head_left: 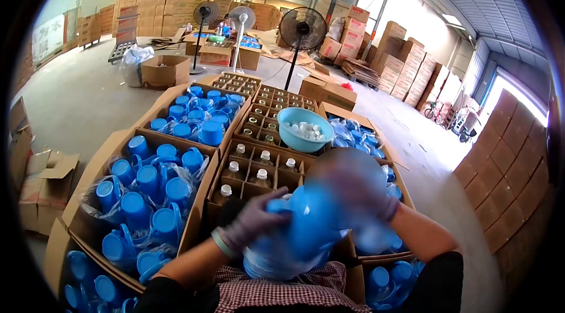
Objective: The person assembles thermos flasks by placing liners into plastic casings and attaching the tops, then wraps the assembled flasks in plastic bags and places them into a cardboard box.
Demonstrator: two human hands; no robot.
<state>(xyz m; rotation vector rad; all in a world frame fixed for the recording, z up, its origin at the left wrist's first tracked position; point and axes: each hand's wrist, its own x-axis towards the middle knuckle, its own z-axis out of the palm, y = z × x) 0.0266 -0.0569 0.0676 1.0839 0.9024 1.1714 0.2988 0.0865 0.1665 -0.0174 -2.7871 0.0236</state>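
In a dark glove, my left hand is closed around the side of a blue plastic jug, which is tilted in front of my lap. My gloved right hand is smeared by motion at the upper right of the jug, and its fingers cannot be made out. Below the left hand, more blue plastic rests against my checked apron. Just beyond my hands, a divided carton holds clear bottles with white caps.
Open cartons of blue handled jugs stand to the left, others to the right. A light-blue basin of small white caps sits on the divided cartons. Floor fans and stacked boxes stand around.
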